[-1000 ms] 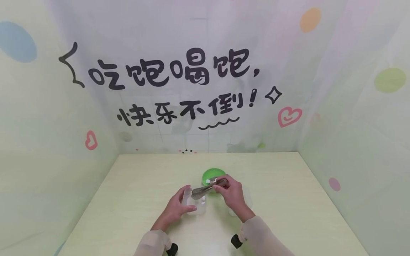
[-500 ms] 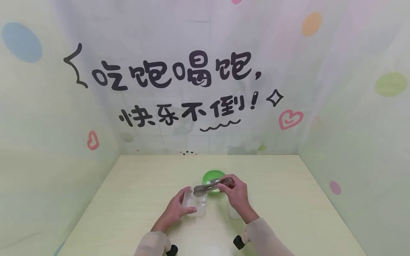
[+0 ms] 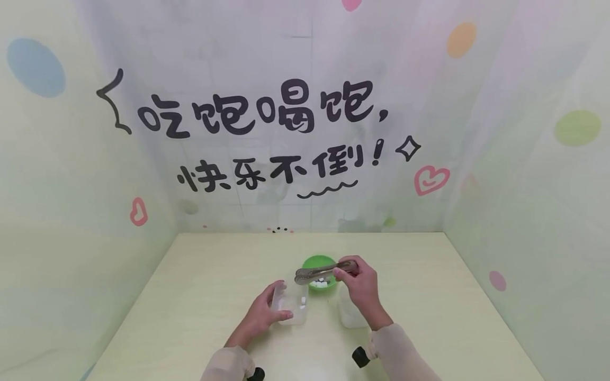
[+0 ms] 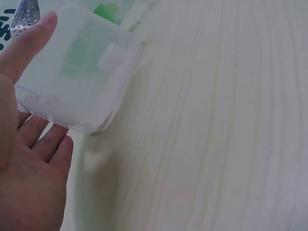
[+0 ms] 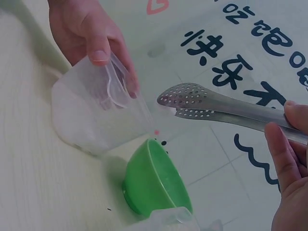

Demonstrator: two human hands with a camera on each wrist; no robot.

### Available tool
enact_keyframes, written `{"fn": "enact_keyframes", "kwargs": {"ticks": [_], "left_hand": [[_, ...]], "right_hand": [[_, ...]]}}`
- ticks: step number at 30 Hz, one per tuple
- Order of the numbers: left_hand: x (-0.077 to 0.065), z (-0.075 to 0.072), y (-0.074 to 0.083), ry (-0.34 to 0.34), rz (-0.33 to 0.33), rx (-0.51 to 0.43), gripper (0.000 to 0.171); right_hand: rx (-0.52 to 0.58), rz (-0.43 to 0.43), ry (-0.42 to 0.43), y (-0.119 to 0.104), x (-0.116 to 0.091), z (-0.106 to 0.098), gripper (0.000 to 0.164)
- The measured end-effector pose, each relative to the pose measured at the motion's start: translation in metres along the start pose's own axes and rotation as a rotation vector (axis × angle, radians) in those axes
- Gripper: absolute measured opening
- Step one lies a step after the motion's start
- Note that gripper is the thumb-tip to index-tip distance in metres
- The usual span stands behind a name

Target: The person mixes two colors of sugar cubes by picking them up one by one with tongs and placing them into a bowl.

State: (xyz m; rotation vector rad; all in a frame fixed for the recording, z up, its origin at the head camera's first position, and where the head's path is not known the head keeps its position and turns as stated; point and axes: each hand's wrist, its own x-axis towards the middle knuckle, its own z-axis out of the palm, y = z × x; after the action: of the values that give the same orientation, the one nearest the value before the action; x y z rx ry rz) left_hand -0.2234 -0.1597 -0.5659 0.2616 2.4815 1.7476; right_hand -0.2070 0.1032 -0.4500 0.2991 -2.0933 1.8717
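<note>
My left hand (image 3: 261, 313) grips a translucent plastic box (image 3: 292, 313) by its left side, thumb on the near edge and the other fingers around the far side. A small white piece (image 4: 111, 57) shows through the box wall in the left wrist view. In my right hand (image 3: 364, 286) are metal tongs (image 5: 231, 108), pinched between thumb and fingers. Their perforated tips lie close together and point left, above the gap between the box and a green bowl (image 5: 151, 180). Several white pieces (image 3: 320, 284) lie in the bowl.
Below my right hand stands a second translucent container (image 3: 350, 313), to the right of the bowl and partly hidden by the hand. The pale wooden table (image 3: 214, 275) is bounded by printed curtain walls (image 3: 305, 211) at the back and sides.
My right hand has moved the tongs to the right, from over the box toward the bowl. More of the white pieces in the bowl show now. The left hand keeps its grip on the box.
</note>
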Motion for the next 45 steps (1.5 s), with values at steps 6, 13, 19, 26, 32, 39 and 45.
{"fn": "enact_keyframes", "kwargs": {"ticks": [6, 13, 19, 26, 32, 39, 45], "left_hand": [[0.0, 0.001, 0.001, 0.002, -0.003, 0.011, 0.091], [0.001, 0.0, 0.002, 0.003, 0.011, 0.007, 0.09], [-0.002, 0.001, 0.0, 0.009, 0.007, 0.007, 0.09], [0.0, 0.002, 0.0, 0.009, 0.01, 0.014, 0.091], [0.0, 0.0, -0.002, 0.004, 0.006, 0.017, 0.092], [-0.001, -0.002, -0.003, -0.001, 0.012, 0.001, 0.092], [-0.001, -0.002, 0.001, 0.0, 0.01, 0.008, 0.09]], "right_hand": [[0.006, -0.011, 0.036, 0.003, 0.006, -0.012, 0.02], [0.014, -0.001, 0.054, 0.006, 0.008, -0.016, 0.021], [-0.007, -0.002, 0.058, 0.011, 0.006, -0.016, 0.021], [-0.018, -0.008, 0.089, 0.015, 0.006, -0.018, 0.021], [-0.012, -0.028, 0.094, 0.018, 0.005, -0.018, 0.022], [-0.02, -0.05, 0.103, 0.021, 0.004, -0.016, 0.021], [0.006, -0.045, 0.098, 0.021, 0.003, -0.015, 0.022]]}}
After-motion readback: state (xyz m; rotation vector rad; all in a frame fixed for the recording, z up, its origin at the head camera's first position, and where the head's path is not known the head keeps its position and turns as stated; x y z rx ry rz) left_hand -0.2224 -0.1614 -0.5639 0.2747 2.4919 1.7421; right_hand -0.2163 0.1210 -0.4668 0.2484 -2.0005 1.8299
